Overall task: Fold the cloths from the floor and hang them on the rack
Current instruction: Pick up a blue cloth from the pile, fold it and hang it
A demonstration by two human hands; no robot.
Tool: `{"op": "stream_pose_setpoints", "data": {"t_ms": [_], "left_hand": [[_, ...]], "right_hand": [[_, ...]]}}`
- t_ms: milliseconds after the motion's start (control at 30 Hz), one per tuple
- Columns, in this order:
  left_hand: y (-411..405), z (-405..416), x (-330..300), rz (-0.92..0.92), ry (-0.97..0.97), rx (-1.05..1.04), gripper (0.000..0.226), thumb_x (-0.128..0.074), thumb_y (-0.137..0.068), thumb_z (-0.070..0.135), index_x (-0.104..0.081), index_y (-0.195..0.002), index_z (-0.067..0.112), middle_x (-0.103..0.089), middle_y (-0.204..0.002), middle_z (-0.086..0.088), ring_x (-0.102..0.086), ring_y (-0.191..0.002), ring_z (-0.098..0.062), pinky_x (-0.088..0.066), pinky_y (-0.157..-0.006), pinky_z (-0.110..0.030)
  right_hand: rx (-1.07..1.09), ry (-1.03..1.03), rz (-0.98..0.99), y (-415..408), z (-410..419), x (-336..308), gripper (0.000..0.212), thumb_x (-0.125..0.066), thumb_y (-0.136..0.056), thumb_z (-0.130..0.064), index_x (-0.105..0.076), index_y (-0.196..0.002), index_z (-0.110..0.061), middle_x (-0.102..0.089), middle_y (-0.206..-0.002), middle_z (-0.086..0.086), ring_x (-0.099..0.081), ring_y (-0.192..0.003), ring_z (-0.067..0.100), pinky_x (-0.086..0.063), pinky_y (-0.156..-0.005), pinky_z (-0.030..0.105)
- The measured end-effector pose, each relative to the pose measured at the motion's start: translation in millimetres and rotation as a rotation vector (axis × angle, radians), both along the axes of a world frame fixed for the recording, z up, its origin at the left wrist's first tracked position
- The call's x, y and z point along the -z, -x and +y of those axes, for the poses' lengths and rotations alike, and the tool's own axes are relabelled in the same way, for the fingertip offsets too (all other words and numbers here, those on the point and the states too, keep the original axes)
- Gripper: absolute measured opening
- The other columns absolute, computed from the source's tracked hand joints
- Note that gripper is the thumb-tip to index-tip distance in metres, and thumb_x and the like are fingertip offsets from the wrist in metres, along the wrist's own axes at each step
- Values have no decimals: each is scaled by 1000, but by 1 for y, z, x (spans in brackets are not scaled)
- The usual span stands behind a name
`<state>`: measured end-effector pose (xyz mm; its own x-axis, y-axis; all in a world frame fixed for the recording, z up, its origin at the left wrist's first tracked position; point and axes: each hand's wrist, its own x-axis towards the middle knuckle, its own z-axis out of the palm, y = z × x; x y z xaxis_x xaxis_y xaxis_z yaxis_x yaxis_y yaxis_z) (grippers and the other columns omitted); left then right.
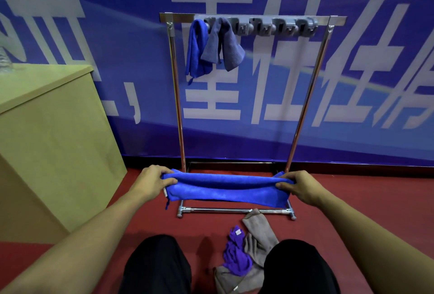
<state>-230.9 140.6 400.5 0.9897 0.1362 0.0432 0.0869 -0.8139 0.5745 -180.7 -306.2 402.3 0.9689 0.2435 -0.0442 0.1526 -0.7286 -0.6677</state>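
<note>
Nearest the camera are the person's two knees in black trousers [155,268], bent above the dark red floor [352,190]; between them lies a crumpled purple cloth [236,256] on top of a flat grey-brown cloth [258,235], both on the floor just in front of the rack's base. Beyond them both bare forearms reach forward; the left hand [152,182] pinches the left end of a folded bright blue microfibre cloth [225,189] between thumb and curled fingers; the right hand [299,187] grips the right end the same way; the cloth is stretched level between them, in the air, in front of the lower part of a chrome tubular rack [177,96]. The rack stands against a blue banner with large white characters [352,82]; its top bar carries a grey plastic row of hooks [270,26]; from the left hooks hang a folded blue cloth [196,49] and, just beside it, a slate-grey cloth [225,45], touching one another. To the left stands a pale wooden cabinet [51,138].
</note>
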Motion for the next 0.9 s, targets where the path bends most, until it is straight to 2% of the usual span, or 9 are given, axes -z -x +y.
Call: {"op": "stream_pose_setpoints", "data": {"t_ms": [133,233,267,367,467,600,667,767,900], "left_hand": [[-4,1,6,-23,162,2,13,-79,-85,21,-74,-76,28,-75,-78,9,-68,-73,-8,-52,-70,-28],[-4,-3,6,-23,337,-4,21,-76,-88,20,-72,-73,5,-71,-70,-4,-59,-61,-7,-46,-64,-24],[-3,-4,6,-21,439,-29,24,-76,-89,22,-72,-76,3,-71,-71,-5,-60,-65,-10,-46,-68,-28],[2,-9,2,2,773,-111,19,-75,-90,26,-79,-91,8,-79,-91,-9,-72,-85,-21,-55,-86,-39],[4,-16,0,2,918,-148,21,-73,-91,27,-77,-99,8,-78,-96,-15,-73,-90,-27,-56,-88,-42],[4,-22,1,-37,892,-138,19,-74,-91,24,-74,-102,9,-77,-98,-18,-72,-84,-22,-56,-82,-40],[5,-21,2,-54,882,-151,18,-72,-92,16,-68,-110,14,-77,-90,-17,-73,-76,-19,-58,-72,-33],[5,-18,4,16,869,-129,25,-59,-100,8,-59,-109,31,-70,-82,-20,-65,-72,-27,-50,-69,-38],[6,-25,0,21,636,-45,45,-39,-98,-10,-74,-87,15,-68,-84,-8,-59,-64,-15,-44,-58,-20]], "right_hand": [[-25,-100,-67,1,9,-1,19,-71,-90,-25,-72,-73,-18,-62,-76,-4,-53,-67,-1,-42,-66,27],[57,-236,-10,1,10,1,16,-72,-90,-26,-76,-85,-12,-56,-118,-7,-52,-112,2,-42,-95,30],[91,-297,16,2,9,2,17,-72,-90,-27,-77,-93,-11,-58,-124,-8,-55,-115,6,-45,-98,31],[165,-463,13,7,10,-2,17,-73,-89,-30,-77,-92,-14,-76,-96,2,-67,-85,12,-54,-77,28],[235,-566,-23,7,14,-4,16,-75,-86,-28,-75,-89,-12,-74,-80,1,-66,-74,13,-52,-63,23],[224,-654,-4,6,15,-6,29,-76,-86,-17,-61,-111,-17,-74,-92,10,-72,-82,20,-59,-71,34],[172,-666,29,8,16,-9,28,-68,-92,-9,-52,-114,-15,-72,-85,13,-70,-77,22,-58,-66,30],[137,-483,-76,7,16,-8,15,-56,-95,6,-64,-95,-6,-67,-79,2,-60,-72,11,-47,-63,12],[139,-372,-1,7,19,-7,42,-42,-95,12,-79,-87,-6,-74,-94,1,-65,-73,-5,-45,-66,4]]}}
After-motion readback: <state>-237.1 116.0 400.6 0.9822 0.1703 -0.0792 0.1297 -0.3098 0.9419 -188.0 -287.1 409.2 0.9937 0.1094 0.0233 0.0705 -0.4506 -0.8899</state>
